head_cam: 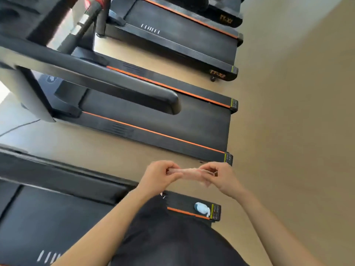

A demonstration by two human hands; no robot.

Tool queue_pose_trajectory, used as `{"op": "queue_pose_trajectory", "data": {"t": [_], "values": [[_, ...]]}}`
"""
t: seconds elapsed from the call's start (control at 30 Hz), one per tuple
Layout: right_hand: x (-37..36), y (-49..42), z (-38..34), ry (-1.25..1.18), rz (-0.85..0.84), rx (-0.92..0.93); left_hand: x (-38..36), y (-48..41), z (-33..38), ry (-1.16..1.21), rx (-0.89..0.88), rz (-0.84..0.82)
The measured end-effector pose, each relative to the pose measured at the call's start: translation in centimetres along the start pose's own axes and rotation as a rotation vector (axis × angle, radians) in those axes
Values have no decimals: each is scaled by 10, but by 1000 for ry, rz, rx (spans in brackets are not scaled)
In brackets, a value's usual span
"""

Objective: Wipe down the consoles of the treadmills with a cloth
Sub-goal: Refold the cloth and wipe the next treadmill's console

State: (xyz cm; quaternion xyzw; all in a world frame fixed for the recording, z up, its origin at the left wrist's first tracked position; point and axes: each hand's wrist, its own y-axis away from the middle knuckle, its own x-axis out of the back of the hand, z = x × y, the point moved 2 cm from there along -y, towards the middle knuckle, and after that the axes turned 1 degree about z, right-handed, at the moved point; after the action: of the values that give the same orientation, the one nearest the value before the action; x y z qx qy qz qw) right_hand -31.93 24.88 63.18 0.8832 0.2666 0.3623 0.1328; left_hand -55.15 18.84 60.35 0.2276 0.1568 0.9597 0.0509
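A pale pink cloth (189, 172), rolled or folded into a narrow strip, is stretched between both hands in front of my body. My left hand (158, 178) pinches its left end and my right hand (217, 176) grips its right end. Both hands hover above the rear of the nearest treadmill (57, 214). A second treadmill (153, 120) lies beyond it, its dark handrail (107, 87) reaching toward me. The console (13, 14) at the upper left is blurred and mostly cut off.
A third treadmill (182, 33) stands farther back. A white spray bottle (201, 208) lies on the rear corner of the nearest treadmill deck. Tan floor (288, 131) runs along the right side. My dark shirt (169, 242) fills the bottom centre.
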Motion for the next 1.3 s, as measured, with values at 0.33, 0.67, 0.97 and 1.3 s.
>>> {"op": "queue_pose_trajectory", "data": {"t": [0.33, 0.67, 0.97, 1.3], "values": [[107, -138, 19, 268, 20, -23, 8, -132, 73, 134, -49, 95], [224, -328, 39, 102, -106, 40, 12, -305, 130, 306, 147, 346], [293, -486, -27, 98, -319, 278, 56, -394, 160, 462, 363, 743], [233, -630, -157, 152, -468, 443, 155, -468, 111, 625, 526, 1114]]}}
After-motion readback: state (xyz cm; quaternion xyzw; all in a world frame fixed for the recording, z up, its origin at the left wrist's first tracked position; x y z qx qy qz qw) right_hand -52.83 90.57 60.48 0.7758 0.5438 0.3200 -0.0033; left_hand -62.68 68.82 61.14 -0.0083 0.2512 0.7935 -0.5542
